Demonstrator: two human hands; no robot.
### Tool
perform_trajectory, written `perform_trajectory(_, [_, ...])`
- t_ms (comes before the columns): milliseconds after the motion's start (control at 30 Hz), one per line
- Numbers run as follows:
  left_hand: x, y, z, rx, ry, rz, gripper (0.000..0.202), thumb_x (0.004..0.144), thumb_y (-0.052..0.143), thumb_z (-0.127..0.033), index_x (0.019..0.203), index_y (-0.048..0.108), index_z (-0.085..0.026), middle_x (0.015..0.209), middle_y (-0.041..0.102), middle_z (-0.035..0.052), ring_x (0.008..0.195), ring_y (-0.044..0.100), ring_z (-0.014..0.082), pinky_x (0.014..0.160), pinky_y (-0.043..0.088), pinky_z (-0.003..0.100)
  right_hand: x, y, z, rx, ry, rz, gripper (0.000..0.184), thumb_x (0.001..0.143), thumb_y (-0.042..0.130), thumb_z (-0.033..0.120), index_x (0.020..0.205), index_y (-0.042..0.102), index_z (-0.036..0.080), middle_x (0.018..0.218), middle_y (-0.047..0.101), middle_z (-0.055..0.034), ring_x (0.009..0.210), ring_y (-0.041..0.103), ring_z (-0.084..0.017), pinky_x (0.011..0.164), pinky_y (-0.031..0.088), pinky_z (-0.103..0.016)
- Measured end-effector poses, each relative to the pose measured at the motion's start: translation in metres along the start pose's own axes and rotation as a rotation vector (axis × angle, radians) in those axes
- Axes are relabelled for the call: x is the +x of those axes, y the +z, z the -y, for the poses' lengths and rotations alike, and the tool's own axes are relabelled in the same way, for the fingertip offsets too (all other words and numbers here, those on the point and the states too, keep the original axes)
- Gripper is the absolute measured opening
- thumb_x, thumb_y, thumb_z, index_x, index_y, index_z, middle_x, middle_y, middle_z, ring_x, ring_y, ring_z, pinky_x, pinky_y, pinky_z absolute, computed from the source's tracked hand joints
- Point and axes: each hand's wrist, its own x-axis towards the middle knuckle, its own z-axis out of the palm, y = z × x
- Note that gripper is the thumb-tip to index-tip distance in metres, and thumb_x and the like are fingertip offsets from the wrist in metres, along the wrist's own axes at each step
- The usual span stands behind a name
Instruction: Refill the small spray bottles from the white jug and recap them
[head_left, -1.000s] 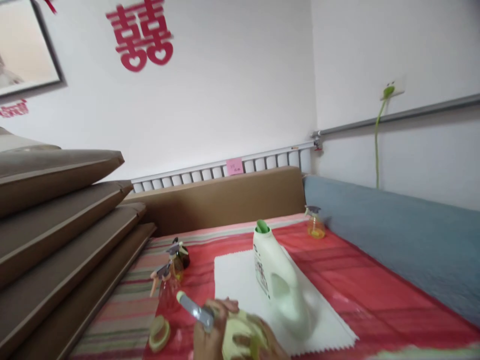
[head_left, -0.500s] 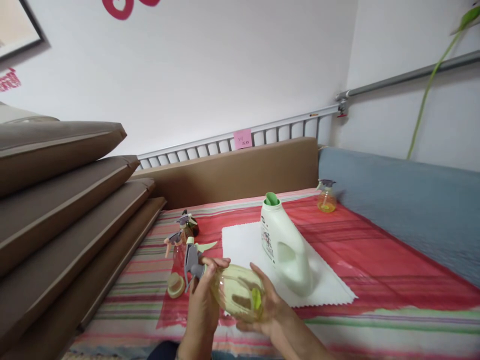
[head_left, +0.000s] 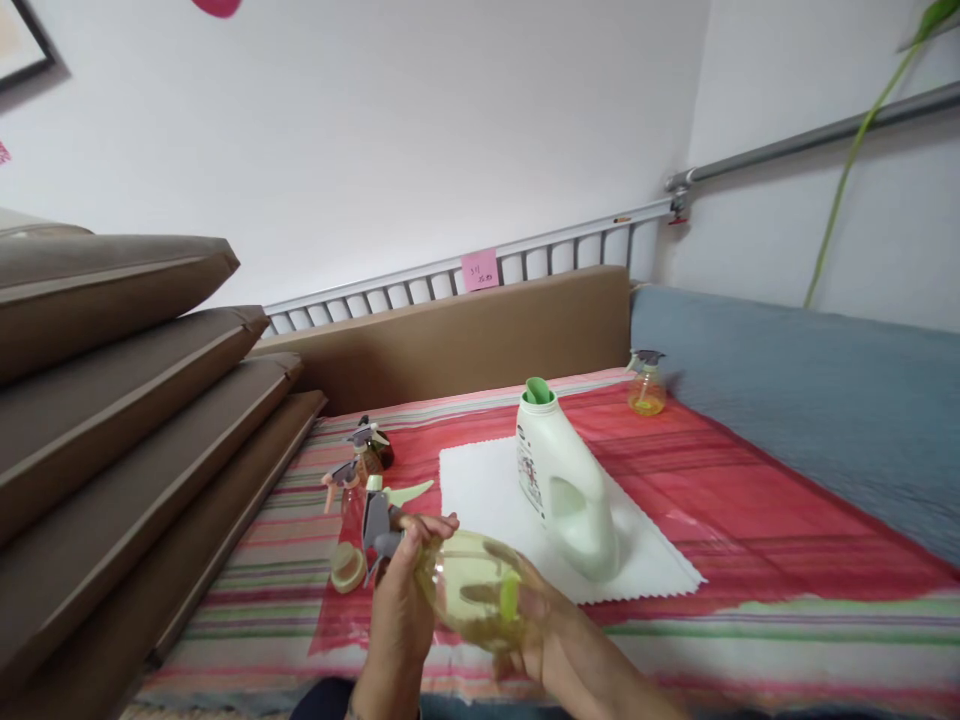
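Note:
Both my hands hold a clear yellow-green spray bottle (head_left: 469,590) tipped on its side over the near edge of the bed. My left hand (head_left: 405,610) is closed round its neck, just below the grey trigger head (head_left: 377,522). Under the round body, my right hand (head_left: 536,625) cups the bottle with curled fingers. A white detergent jug (head_left: 564,482) with an open green spout stands just beyond on a white cloth (head_left: 487,490).
Two small spray bottles (head_left: 360,465) and a round cap (head_left: 346,566) lie left of the cloth on the red striped cover (head_left: 750,510). Another orange spray bottle (head_left: 645,385) stands far right. Stacked brown cushions (head_left: 127,400) fill the left; a blue blanket (head_left: 810,400) lies right.
The view has tilted down, bringing my hands and the spray bottle fully into sight. The bottle has turned so the grey trigger head sits upright at its left end.

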Motion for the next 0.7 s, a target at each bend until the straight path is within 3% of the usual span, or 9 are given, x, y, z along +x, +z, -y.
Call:
perform_trajectory(67, [0.001,0.000,0.001,-0.026,-0.006,-0.016,0.022,0.074,0.067,-0.034,0.063,0.055,-0.019,0.066,0.062,-0.0026,0.072,0.059,0.0136,0.088,0.048,0.033,0.001,-0.001,0.001,-0.096,-0.215,-0.095,0.078,0.055,0.083,0.032,0.122,0.041,0.033,0.122,0.057,-0.0053,0.107,0.056,-0.024,0.086,0.045,-0.037])
perform_trajectory(100, [0.001,0.000,0.001,-0.026,-0.007,-0.022,0.021,0.074,0.067,-0.033,0.064,0.055,-0.019,0.066,0.062,-0.0024,0.072,0.060,0.0137,0.087,0.048,0.033,0.001,-0.001,0.001,-0.101,-0.249,-0.109,0.083,0.053,0.085,0.030,0.122,0.040,0.035,0.125,0.054,-0.0044,0.111,0.053,-0.025,0.091,0.042,-0.039])
perform_trajectory(200, [0.001,-0.002,0.005,-0.013,-0.016,-0.014,0.018,0.073,0.068,-0.032,0.068,0.056,-0.019,0.068,0.063,-0.0014,0.075,0.061,0.0152,0.086,0.048,0.032,0.001,-0.005,0.002,0.022,-0.066,0.027,0.071,0.066,0.069,0.056,0.125,0.040,0.028,0.129,0.052,-0.0122,0.109,0.056,-0.030,0.085,0.045,-0.045])
perform_trajectory(267, [0.000,-0.004,0.008,-0.026,-0.035,-0.007,0.018,0.073,0.067,-0.032,0.069,0.056,-0.019,0.068,0.063,-0.0011,0.074,0.061,0.0155,0.086,0.048,0.033,0.000,-0.010,0.001,0.031,-0.007,0.067,0.069,0.069,0.063,0.060,0.125,0.042,0.024,0.126,0.054,-0.0145,0.107,0.058,-0.030,0.084,0.045,-0.045])
perform_trajectory(367, [0.000,-0.007,0.010,-0.042,-0.064,-0.030,0.018,0.073,0.067,-0.030,0.067,0.055,-0.018,0.066,0.062,-0.0014,0.069,0.060,0.0142,0.083,0.048,0.034,-0.001,-0.017,-0.005,-0.282,-0.178,-0.038,0.074,0.059,0.080,0.036,0.122,0.042,0.027,0.126,0.054,-0.0103,0.113,0.053,-0.028,0.094,0.041,-0.043])
perform_trajectory(467, [0.001,-0.009,0.012,-0.001,-0.044,-0.049,0.018,0.072,0.068,-0.030,0.067,0.055,-0.018,0.064,0.061,-0.0015,0.068,0.060,0.0150,0.082,0.048,0.034,-0.001,-0.020,-0.006,-0.678,-0.257,-0.119,0.089,0.054,0.080,0.017,0.130,0.035,0.028,0.135,0.046,-0.0102,0.121,0.046,-0.026,0.101,0.037,-0.042])
perform_trajectory(533, [0.001,-0.010,0.013,0.067,-0.020,-0.031,0.017,0.073,0.067,-0.030,0.067,0.055,-0.018,0.064,0.061,-0.0007,0.072,0.061,0.0172,0.082,0.047,0.035,0.002,-0.017,-0.001,-0.793,-0.212,-0.114,0.094,0.055,0.078,0.017,0.135,0.029,0.026,0.138,0.043,-0.0114,0.122,0.045,-0.026,0.101,0.037,-0.041])
perform_trajectory(600, [-0.001,-0.009,0.015,0.163,-0.003,0.008,0.017,0.074,0.066,-0.030,0.067,0.057,-0.017,0.066,0.062,0.0011,0.075,0.062,0.0194,0.080,0.047,0.034,0.005,-0.011,0.006,-0.883,-0.180,-0.094,0.087,0.060,0.075,0.021,0.134,0.031,0.024,0.136,0.046,-0.0118,0.120,0.048,-0.026,0.100,0.040,-0.041])
perform_trajectory(700, [-0.003,-0.007,0.015,0.306,0.014,0.047,0.020,0.074,0.065,-0.032,0.065,0.060,-0.015,0.068,0.062,0.0034,0.077,0.062,0.0210,0.079,0.047,0.034,0.012,-0.007,0.008,-1.147,-0.306,-0.105,0.082,0.059,0.071,0.019,0.133,0.036,0.024,0.131,0.050,-0.0093,0.118,0.048,-0.026,0.101,0.038,-0.041])
